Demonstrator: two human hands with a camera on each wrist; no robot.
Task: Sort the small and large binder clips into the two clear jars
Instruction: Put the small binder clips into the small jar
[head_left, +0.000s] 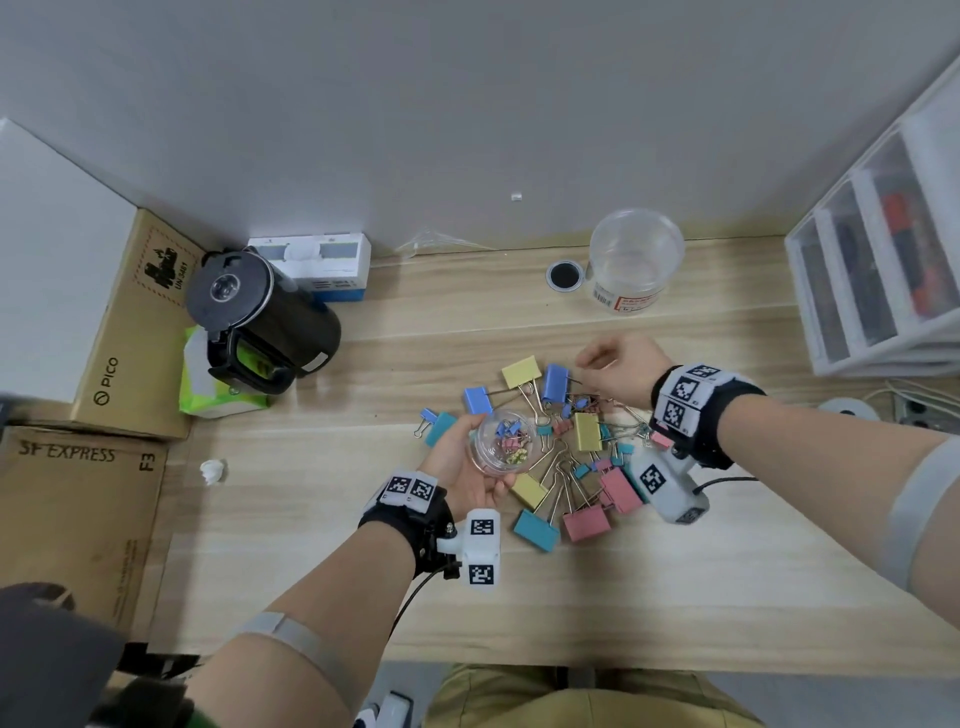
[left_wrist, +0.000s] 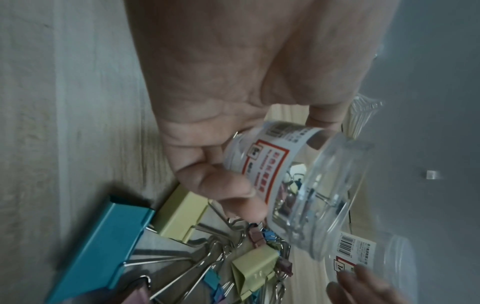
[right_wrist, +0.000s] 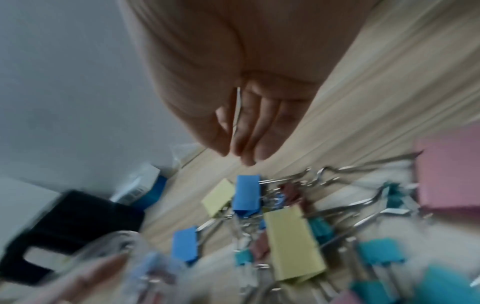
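The left hand (head_left: 467, 467) grips a small jar (head_left: 501, 441) holding small clips above the clip pile (head_left: 571, 457) on the tabletop (head_left: 675, 597); the right hand (head_left: 621, 371) seems to pinch a wire handle (right_wrist: 235, 115). 1 larger jar (head_left: 634, 260) stands well behind.

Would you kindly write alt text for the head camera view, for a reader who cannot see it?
The left hand holds a small clear jar of small binder clips above a wooden desk. The right hand pinches something small over the pile of binder clips; an empty jar stands behind.
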